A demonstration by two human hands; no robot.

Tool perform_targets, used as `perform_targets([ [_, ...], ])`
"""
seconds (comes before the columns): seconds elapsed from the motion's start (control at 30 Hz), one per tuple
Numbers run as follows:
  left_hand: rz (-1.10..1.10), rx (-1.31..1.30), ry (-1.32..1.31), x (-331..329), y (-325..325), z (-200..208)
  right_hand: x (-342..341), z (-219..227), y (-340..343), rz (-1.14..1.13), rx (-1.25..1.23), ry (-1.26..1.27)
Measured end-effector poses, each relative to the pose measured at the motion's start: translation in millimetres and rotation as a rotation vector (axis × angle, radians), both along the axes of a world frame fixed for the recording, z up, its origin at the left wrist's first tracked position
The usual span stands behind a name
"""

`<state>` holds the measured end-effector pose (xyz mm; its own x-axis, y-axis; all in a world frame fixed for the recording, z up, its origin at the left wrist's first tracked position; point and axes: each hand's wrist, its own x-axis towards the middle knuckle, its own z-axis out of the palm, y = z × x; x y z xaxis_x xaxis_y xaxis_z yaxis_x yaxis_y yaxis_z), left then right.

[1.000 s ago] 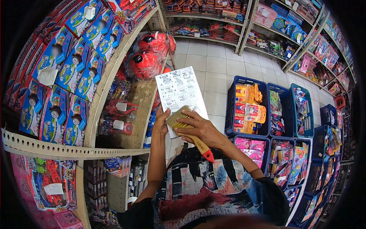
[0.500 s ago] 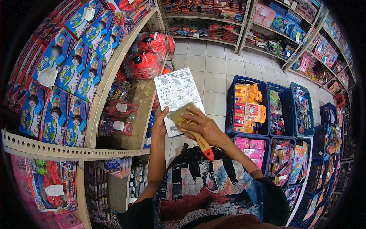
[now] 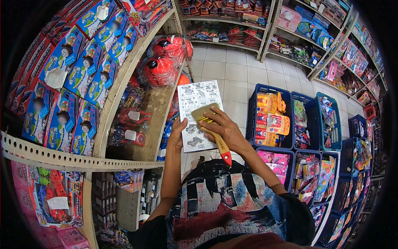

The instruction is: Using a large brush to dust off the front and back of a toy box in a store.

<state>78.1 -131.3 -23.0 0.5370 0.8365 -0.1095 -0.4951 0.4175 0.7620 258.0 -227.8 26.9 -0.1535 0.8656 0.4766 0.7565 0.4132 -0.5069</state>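
Note:
A flat white box or board [image 3: 198, 94], printed with small grey pictures, is in front of me over the tiled floor. My left hand [image 3: 178, 133] grips its left edge, thumb on the printed side. My right hand [image 3: 225, 129] holds a wide paintbrush [image 3: 220, 146] with a wooden handle and a red tip. The brush's pale bristles lie against the printed face. The right fingers are spread over the ferrule, and the handle slants down toward my shirt.
At left, a metal-edged shelf [image 3: 62, 159] carries blue toy train boxes [image 3: 66, 58]. Red plastic-wrapped toys [image 3: 159, 70] sit beside the board. Blue crates [image 3: 271, 89] of packaged toys stand on the floor at right. Stocked shelves [image 3: 224, 20] line the back.
The printed board has shifted slightly right and down and stands straighter. The brush has moved a little up and right across its face, with my right hand.

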Motion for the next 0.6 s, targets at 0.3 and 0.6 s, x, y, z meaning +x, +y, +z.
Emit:
perform_targets([
  [0.3, 0.0, -0.011, -0.009, -6, 5, -6, 2, 8, -16, 0.12, -0.057, 0.078],
  [0.6, -0.015, -0.049, -0.025, -6, 3, -1, 3, 6, -17, 0.035, 0.044, -0.01],
])
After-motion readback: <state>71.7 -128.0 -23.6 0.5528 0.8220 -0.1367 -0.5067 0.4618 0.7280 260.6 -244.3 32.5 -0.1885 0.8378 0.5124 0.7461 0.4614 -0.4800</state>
